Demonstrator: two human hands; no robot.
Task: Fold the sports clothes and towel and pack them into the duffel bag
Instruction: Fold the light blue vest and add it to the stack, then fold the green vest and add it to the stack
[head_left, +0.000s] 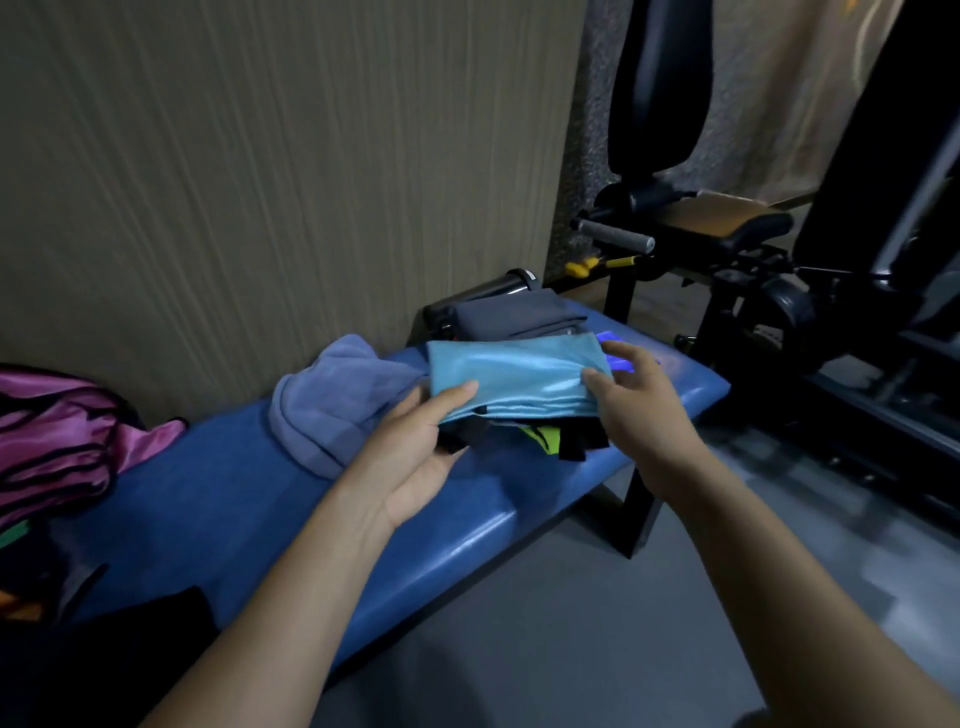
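Turquoise garment (514, 374): folded, centre frame; your left hand (415, 457) grips it, right hand (639, 395) pinches its end.
Done: grey piece (514, 314) folded behind.
Left: lavender towel (332, 400) unfolded; packing.

Dim, soft-focus wide-angle view; edges bend, faint sheen.

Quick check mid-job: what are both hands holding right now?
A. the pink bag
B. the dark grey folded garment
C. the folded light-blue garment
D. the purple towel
C: the left hand and right hand grip opposite ends of the light-blue garment; the purple towel lies untouched on the bench.
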